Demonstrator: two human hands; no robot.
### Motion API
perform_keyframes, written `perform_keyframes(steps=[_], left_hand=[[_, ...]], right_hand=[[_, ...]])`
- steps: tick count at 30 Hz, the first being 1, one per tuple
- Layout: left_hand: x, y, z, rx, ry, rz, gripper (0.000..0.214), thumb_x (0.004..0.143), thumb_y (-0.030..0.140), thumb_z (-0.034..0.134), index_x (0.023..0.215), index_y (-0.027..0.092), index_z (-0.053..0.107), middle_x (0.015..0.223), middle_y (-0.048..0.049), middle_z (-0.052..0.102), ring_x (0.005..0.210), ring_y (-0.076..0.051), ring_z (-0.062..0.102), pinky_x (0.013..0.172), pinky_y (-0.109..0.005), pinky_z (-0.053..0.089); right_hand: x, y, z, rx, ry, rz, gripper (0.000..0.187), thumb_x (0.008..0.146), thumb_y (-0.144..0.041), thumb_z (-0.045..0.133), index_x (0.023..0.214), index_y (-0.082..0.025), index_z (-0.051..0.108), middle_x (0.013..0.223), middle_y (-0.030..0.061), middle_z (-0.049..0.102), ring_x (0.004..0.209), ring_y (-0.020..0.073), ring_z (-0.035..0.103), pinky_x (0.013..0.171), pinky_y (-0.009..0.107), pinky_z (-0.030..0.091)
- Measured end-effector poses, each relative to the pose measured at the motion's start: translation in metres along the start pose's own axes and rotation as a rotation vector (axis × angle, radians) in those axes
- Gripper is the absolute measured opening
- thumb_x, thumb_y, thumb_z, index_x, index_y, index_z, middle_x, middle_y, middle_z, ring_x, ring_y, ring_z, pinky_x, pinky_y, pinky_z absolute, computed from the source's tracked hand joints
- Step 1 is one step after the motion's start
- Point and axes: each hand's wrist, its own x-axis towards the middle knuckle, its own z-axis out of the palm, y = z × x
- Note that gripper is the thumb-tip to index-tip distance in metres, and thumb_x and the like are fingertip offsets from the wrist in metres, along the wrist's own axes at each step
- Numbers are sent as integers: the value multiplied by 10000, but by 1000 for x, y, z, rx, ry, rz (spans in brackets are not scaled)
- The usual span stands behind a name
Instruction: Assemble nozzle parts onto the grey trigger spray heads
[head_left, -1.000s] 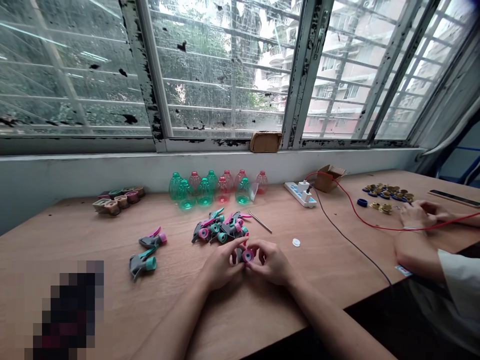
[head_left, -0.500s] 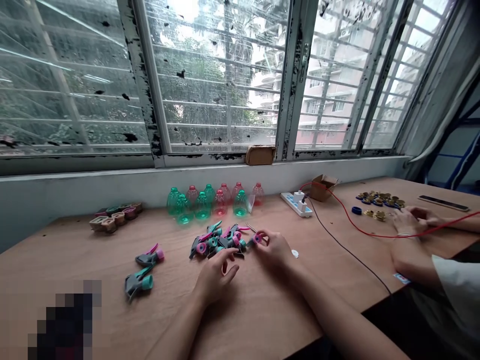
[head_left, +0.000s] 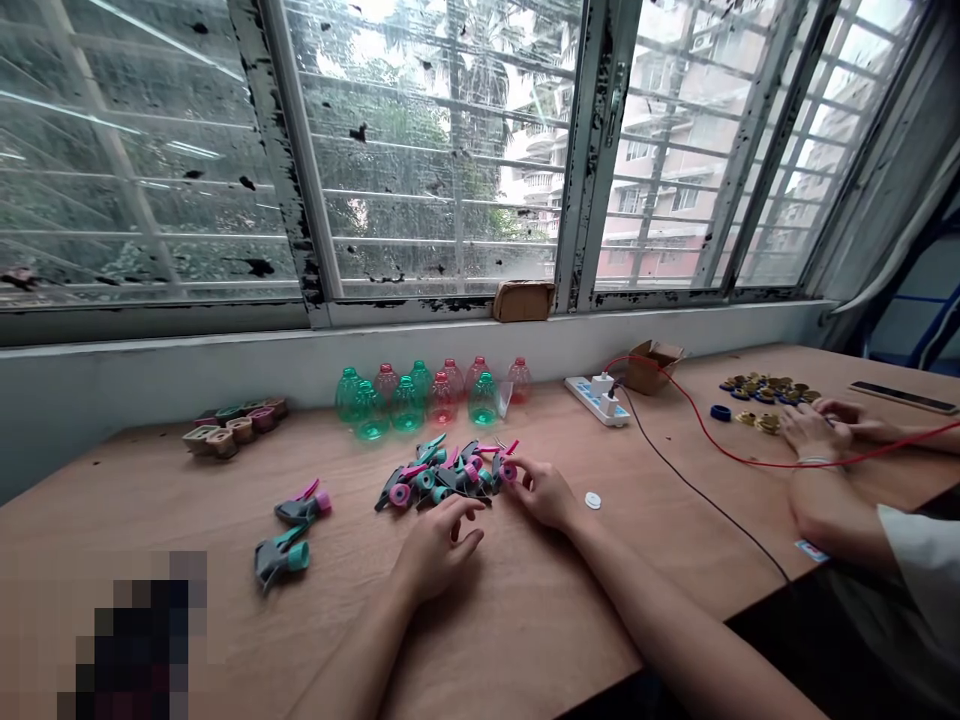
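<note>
Pink-and-teal spray head (head_left: pixel 508 471) pinched in right hand (head_left: pixel 544 495), head-cam view; left hand (head_left: pixel 435 545) open, apart, just below spray-head pile (head_left: pixel 435 482). White disc (head_left: pixel 592 500) right of hands; green, red bottles (head_left: pixel 405 405) ahead; co-worker's hands (head_left: pixel 821 428) far right, by brass parts (head_left: pixel 765 392).

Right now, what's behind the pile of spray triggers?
A row of green and red plastic bottles stands behind the spray triggers. The tabletop beneath the pile is covered, so anything under it can't be seen.

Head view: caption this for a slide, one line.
Right hand touches a pile of teal-and-pink trigger sprayer heads on a wooden bench, left hand beside it.
</note>
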Motion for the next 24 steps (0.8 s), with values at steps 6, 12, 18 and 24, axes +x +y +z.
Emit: perform_keyframes(steps=[6, 12, 18, 24], left_hand=[[-1, 0, 2, 0, -29, 4, 270, 811, 229, 544, 1070, 234, 619, 991, -15, 620, 628, -107, 514, 660, -245, 437], [-1, 0, 3, 10, -63, 8, 265, 807, 227, 544, 1060, 238, 621, 1009, -12, 625, 618, -105, 521, 661, -249, 435], [-1, -1, 5, 20, -69, 15, 263, 813, 230, 542, 1063, 246, 622, 1008, -9, 627, 632, -108, 547, 661, -248, 429], [0, -1, 5, 14, -66, 22, 268, 817, 231, 548, 1077, 246, 609, 1005, -4, 627, 627, -104, 540, 662, -245, 432]], right_hand=[[-4, -5, 1, 107, 21, -79, 332, 786, -135, 496, 1078, -238, 618, 917, 23, 674, 706, 143, 607, 643, 233, 470], [-3, -8, 8, 246, 36, -51, 315, 761, -72, 473, 1013, -202, 610, 980, 48, 649, 817, 156, 607, 650, 240, 503], [0, -7, 11, 285, 8, -101, 442, 717, 8, 401, 1036, -219, 605, 1057, 43, 624, 967, 165, 591, 810, 297, 519], [-3, -17, 14, 363, -55, -145, 606, 769, -31, 455, 1317, -289, 448, 1403, 48, 414, 1287, 200, 413, 948, 341, 493]])
